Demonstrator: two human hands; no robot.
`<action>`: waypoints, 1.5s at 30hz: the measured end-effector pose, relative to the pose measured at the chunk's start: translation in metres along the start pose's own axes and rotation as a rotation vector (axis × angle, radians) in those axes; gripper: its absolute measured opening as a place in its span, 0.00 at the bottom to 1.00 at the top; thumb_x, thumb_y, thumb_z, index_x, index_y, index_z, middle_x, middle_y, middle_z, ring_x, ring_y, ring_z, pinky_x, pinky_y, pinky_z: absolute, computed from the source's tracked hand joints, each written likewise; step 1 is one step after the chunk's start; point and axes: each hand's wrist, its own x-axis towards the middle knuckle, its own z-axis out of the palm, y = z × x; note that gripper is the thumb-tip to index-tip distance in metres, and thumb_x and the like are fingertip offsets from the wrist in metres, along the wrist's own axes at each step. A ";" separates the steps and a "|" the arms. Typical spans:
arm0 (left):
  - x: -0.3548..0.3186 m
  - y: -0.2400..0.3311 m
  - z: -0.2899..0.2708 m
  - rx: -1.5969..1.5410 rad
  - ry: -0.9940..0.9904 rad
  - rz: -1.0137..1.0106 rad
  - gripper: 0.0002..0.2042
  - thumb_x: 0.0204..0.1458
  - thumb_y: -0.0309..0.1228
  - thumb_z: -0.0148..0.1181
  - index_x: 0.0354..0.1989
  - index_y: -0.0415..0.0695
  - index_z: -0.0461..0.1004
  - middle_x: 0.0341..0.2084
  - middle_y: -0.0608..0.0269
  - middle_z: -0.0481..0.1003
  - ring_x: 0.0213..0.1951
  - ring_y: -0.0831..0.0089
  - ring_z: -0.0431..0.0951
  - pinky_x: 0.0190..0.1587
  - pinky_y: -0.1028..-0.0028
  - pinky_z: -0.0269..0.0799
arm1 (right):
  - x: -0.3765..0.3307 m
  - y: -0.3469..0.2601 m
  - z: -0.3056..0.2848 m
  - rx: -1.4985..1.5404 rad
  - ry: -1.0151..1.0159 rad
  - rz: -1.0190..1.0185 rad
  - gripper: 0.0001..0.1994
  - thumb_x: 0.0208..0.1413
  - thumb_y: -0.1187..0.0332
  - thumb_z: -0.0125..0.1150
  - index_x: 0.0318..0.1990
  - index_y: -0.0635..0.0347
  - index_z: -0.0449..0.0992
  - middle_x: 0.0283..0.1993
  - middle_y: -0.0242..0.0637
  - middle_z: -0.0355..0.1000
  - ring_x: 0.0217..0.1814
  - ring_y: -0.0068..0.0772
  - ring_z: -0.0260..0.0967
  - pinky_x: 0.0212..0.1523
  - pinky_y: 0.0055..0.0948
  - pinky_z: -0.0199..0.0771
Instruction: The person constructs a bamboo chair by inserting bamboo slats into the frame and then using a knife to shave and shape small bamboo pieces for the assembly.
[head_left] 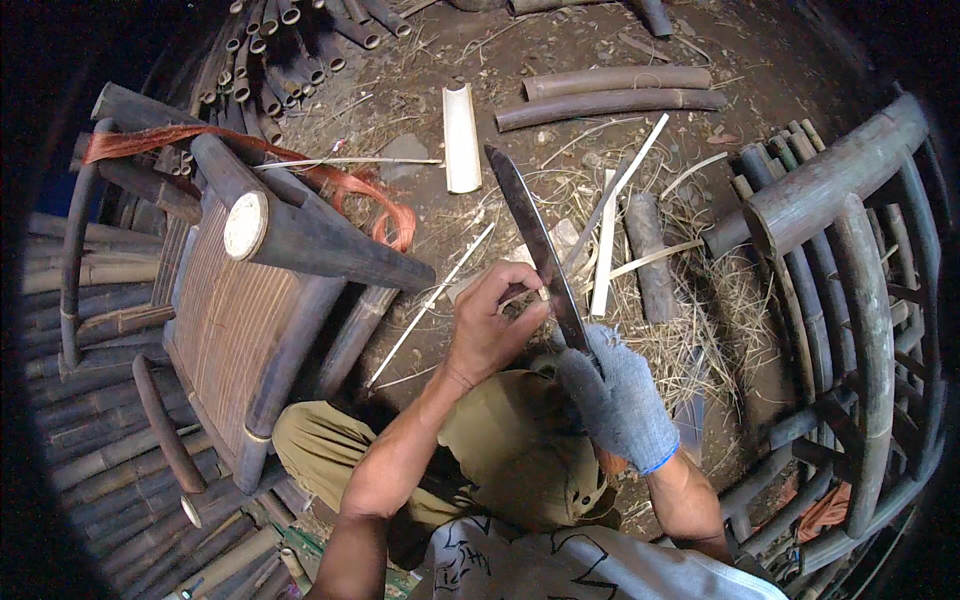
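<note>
The left hand pinches a small pale bit. The gloved right hand holds a big knife, pointing to eleven o'clock, right by that bit.

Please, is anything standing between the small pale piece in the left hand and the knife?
Nothing visible. The left hand pinches the small pale piece beside the knife, held in the gloved right hand; whether piece and knife touch is unclear.
</note>
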 end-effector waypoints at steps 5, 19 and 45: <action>0.000 0.000 -0.001 0.020 -0.001 0.028 0.13 0.46 0.17 0.66 0.39 0.40 0.73 0.36 0.60 0.77 0.39 0.73 0.80 0.43 0.75 0.78 | 0.001 0.001 0.001 -0.007 -0.010 -0.016 0.10 0.65 0.66 0.49 0.47 0.60 0.71 0.40 0.57 0.71 0.43 0.65 0.71 0.38 0.51 0.72; 0.106 0.105 -0.002 0.746 -0.122 0.771 0.14 0.54 0.41 0.62 0.41 0.44 0.80 0.39 0.58 0.80 0.53 0.59 0.76 0.65 0.49 0.54 | 0.018 0.014 0.016 -0.386 0.119 -0.190 0.09 0.61 0.65 0.49 0.38 0.62 0.68 0.31 0.58 0.71 0.34 0.65 0.71 0.33 0.55 0.72; 0.004 -0.005 -0.025 -0.182 -0.084 -0.431 0.25 0.68 0.47 0.45 0.23 0.41 0.71 0.19 0.66 0.71 0.25 0.76 0.72 0.30 0.73 0.68 | 0.067 0.088 0.059 -0.211 0.000 0.014 0.17 0.57 0.57 0.59 0.41 0.64 0.70 0.40 0.57 0.73 0.45 0.60 0.73 0.45 0.49 0.72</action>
